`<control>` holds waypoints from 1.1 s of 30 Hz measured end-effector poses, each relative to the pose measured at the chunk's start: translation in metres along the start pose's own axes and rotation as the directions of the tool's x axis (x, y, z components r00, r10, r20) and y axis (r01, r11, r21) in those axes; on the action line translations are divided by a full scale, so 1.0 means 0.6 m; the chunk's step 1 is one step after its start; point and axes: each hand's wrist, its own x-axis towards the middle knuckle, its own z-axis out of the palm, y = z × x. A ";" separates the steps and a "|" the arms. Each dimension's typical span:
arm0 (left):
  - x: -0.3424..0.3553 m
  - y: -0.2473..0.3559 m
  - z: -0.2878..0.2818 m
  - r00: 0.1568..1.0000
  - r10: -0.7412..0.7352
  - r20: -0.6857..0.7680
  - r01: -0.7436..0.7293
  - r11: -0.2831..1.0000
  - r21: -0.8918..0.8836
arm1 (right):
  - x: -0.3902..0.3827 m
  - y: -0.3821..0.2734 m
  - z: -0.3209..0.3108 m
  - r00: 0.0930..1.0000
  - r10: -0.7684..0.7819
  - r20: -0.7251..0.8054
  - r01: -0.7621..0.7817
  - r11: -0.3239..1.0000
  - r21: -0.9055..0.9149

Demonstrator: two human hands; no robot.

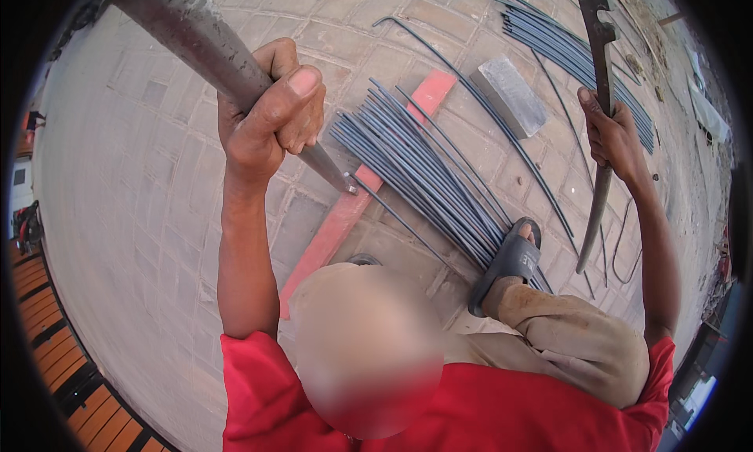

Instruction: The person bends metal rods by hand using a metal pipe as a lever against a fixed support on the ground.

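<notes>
My left hand (274, 111) is wrapped round a thick grey metal pipe (188, 36). The pipe slants down to a red board (325, 232) on the paving. A single thin rod starts at the pipe's lower end; whether it sits inside the pipe, I cannot tell. Out to the right, my right hand (613, 138) grips a rebar bending bar (600, 52), its notched dark head up and its curved tail pointing down. A bundle of steel rods (427, 162) lies across the board between my hands. My sandalled foot (514, 256) rests on the rods' near end.
A grey block (508, 97) sits on the paving beyond the bundle, beside a long rod (471, 91) with a hooked end. More rods (549, 40) are piled at the far right. Orange slatted boards (51, 334) line the left edge.
</notes>
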 end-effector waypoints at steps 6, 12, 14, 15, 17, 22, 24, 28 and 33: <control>-0.032 0.027 -0.025 0.989 -0.067 0.131 0.074 0.996 -0.045 | 0.045 0.116 0.076 0.996 -0.013 0.088 0.041 0.945 -0.325; -0.110 0.058 -0.025 0.999 -0.035 -0.019 0.034 0.998 -0.051 | 0.105 0.274 0.180 0.996 -0.056 0.067 0.079 0.909 -0.410; -0.154 0.070 -0.017 0.994 0.068 -0.085 -0.071 0.997 -0.030 | 0.109 0.308 0.201 0.997 -0.063 0.046 0.076 0.917 -0.393; -0.176 0.077 -0.014 0.985 0.133 -0.111 -0.136 0.990 -0.021 | 0.108 0.324 0.210 0.998 -0.058 0.011 0.058 0.922 -0.383; -0.212 0.101 -0.005 0.949 0.184 -0.255 -0.177 0.983 0.051 | 0.119 0.356 0.218 1.000 -0.013 0.012 0.017 0.918 -0.396; -0.271 0.151 0.006 0.877 0.240 -0.416 -0.196 0.970 0.144 | 0.125 0.416 0.229 0.996 0.024 0.084 0.022 0.862 -0.506; -0.281 0.152 0.010 0.870 0.236 -0.433 -0.169 0.968 0.187 | 0.115 0.419 0.230 0.991 0.062 0.115 0.008 0.851 -0.526; -0.293 0.128 0.015 0.858 0.220 -0.464 -0.134 0.968 0.212 | 0.087 0.407 0.227 0.998 -0.033 0.045 0.054 0.782 -0.621; -0.281 0.113 0.032 0.797 0.223 -0.561 -0.147 0.973 0.179 | -0.058 0.206 0.270 0.815 -0.368 0.448 0.489 0.851 -0.191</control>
